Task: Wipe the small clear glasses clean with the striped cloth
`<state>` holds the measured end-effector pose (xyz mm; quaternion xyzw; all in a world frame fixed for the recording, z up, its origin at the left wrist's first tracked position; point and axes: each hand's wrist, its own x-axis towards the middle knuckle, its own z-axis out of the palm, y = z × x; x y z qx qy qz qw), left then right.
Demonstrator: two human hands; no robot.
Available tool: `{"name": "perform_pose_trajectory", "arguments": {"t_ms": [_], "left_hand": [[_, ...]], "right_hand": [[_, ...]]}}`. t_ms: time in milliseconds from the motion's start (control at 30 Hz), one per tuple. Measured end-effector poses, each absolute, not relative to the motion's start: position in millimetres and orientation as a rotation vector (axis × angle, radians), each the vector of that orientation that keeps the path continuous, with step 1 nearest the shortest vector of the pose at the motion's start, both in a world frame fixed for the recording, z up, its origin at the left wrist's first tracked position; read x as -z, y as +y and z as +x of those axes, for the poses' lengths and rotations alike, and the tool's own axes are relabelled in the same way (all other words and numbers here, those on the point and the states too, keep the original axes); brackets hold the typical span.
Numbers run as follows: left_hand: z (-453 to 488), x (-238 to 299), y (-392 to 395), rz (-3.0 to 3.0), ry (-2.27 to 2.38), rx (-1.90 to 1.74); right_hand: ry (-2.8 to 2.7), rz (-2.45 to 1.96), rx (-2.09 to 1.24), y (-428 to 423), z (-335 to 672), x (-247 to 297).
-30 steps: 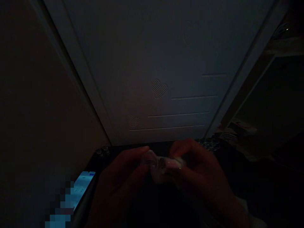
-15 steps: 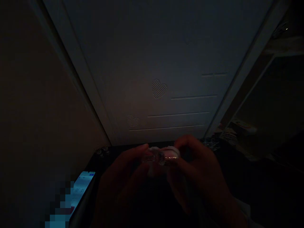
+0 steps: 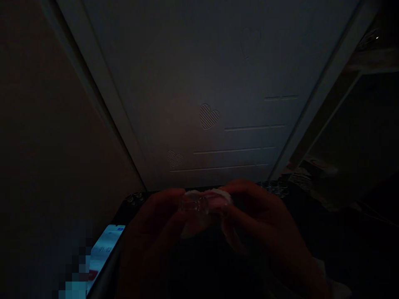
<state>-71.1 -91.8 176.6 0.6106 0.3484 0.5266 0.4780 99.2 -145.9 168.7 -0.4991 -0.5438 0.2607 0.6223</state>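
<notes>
Between my two hands, low in the middle of the dim head view, is a small clear, glass-like piece (image 3: 203, 205) with a narrow waist and shiny rims. My left hand (image 3: 156, 224) pinches its left end between thumb and fingers. At the right end my right hand (image 3: 262, 220) grips it, together with a crumpled white tissue or cloth (image 3: 222, 193). Part of that soft white material shows behind the clear piece, and a loose end seems to hang below. Darkness hides most of the fingers' undersides and the exact shape of the piece.
A lit phone (image 3: 106, 249) leans at the lower left. Small clear pieces lie on the dark surface at left (image 3: 134, 198) and right (image 3: 276, 189). Behind stands a pale panel (image 3: 187, 83) with embossed hearts and lines; dim clutter (image 3: 311, 170) is farther right.
Both hands have shifted slightly left with the clear piece, which has turned a little and lost its bright glint. The white material sits differently around it. The phone has stayed put.
</notes>
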Motion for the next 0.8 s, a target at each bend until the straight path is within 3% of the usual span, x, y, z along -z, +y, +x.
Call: {"name": "perform_pose_trajectory", "arguments": {"t_ms": [800], "left_hand": [[-72.5,-172.8,-89.1,1.411,0.707,-1.202]], "right_hand": [[-1.186,-1.04,-0.737,-145.0,98.9,-160.3]]}}
